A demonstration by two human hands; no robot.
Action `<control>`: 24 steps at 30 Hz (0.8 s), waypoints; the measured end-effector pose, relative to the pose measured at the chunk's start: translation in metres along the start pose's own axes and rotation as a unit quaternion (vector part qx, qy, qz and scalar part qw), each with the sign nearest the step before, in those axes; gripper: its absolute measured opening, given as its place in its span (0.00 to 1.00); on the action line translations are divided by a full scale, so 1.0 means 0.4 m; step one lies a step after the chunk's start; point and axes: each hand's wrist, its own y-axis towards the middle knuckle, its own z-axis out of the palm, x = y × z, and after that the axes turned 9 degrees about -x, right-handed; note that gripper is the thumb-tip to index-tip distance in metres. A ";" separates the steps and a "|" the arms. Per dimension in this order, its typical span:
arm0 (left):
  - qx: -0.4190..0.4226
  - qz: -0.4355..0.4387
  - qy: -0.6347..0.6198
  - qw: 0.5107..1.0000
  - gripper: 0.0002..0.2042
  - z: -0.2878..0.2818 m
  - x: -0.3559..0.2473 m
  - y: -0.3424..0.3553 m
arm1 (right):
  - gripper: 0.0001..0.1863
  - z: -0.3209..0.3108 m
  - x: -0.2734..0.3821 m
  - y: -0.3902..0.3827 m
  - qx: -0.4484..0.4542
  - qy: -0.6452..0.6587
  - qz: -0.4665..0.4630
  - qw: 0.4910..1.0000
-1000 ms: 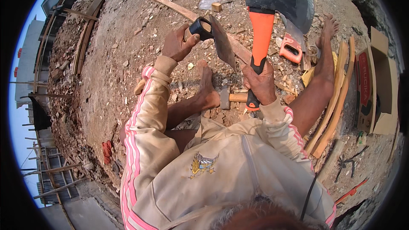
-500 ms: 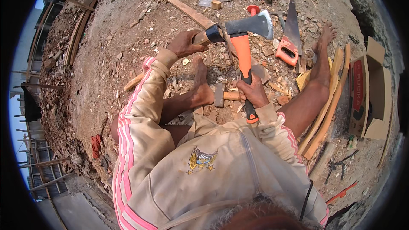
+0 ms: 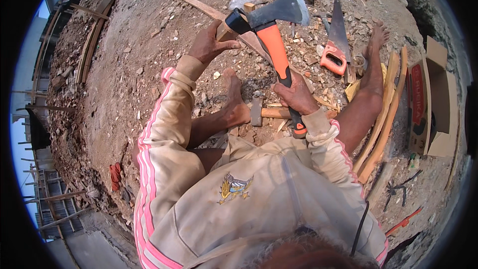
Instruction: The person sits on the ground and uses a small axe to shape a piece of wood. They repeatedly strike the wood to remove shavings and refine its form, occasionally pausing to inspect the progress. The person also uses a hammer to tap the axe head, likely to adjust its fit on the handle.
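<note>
My right hand (image 3: 299, 95) is wrapped round the lower handle of an axe (image 3: 275, 50) with an orange and black grip. The dark axe head, with its pale cutting edge, points up and away to the right. My left hand (image 3: 209, 45) grips a short piece of wood (image 3: 226, 33) with a black collar (image 3: 236, 20) at its end, thumb along the near side. The collar is right beside the back of the axe head; whether they touch, I cannot tell. Below my right hand, a hammer (image 3: 257, 112) with a wooden handle lies on the ground between my legs.
A handsaw (image 3: 338, 40) lies beyond my right hand. Long wooden strips (image 3: 386, 119) run along my right leg, beside an open cardboard box (image 3: 438, 104). A long curved board (image 3: 194, 3) lies behind the axe. Rubble and wood chips cover the ground.
Both hands have shifted: the left tilts the collared wood upward and left, the axe head has moved up and left with it, and the right hand has risen slightly, uncovering more of the hammer handle.
</note>
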 end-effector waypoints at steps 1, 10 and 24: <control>-0.011 0.008 0.000 1.000 0.46 0.008 0.002 -0.003 | 0.13 -0.011 0.008 -0.007 0.010 0.012 0.008 1.000; -0.032 -0.009 0.054 0.998 0.42 -0.016 -0.034 -0.004 | 0.08 -0.110 0.117 -0.014 -0.153 0.218 -0.074 0.961; -0.036 0.008 -0.051 0.998 0.39 -0.023 -0.042 -0.027 | 0.10 -0.091 0.121 -0.053 -0.132 0.169 -0.084 0.973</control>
